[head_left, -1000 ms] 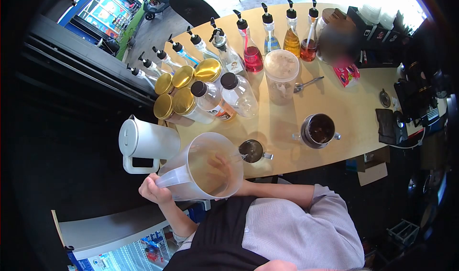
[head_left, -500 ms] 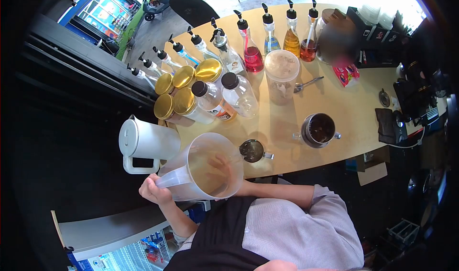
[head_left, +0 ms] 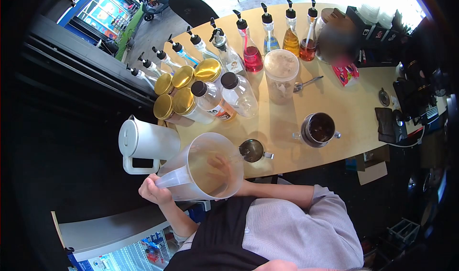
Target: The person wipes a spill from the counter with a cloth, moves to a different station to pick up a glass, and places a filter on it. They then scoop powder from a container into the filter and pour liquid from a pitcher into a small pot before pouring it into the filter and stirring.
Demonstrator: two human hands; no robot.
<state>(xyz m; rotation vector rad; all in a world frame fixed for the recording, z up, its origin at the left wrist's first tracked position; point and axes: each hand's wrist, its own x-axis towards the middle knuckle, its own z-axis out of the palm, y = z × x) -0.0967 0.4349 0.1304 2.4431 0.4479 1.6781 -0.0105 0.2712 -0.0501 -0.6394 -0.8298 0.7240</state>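
Observation:
My left hand (head_left: 155,189) is closed around the handle of a large translucent plastic pitcher (head_left: 177,187), tilted with its mouth toward the counter. Through the pitcher's wall my right hand (head_left: 221,171) shows blurrily, fingers spread against the far side, steadying it. Clear liquid runs from the pitcher's lip into a small metal cup (head_left: 252,151) with a side handle, standing on the counter. Just left of the pitcher is a white lidded jug (head_left: 153,139). To the right, a metal strainer holding dark contents (head_left: 321,128) rests over a handled vessel.
Gold-lidded jars (head_left: 184,76), two black-capped bottles (head_left: 239,96) and several pump bottles (head_left: 252,55) line the far left and back of the wooden counter (head_left: 282,163). A tall lidded container (head_left: 281,82) and a spoon (head_left: 308,83) are mid-counter. A dark cloth (head_left: 385,125) lies right.
Both hands and the pitcher stay almost still while liquid keeps running into the cup. A dark shape has appeared by the motorbike outside.

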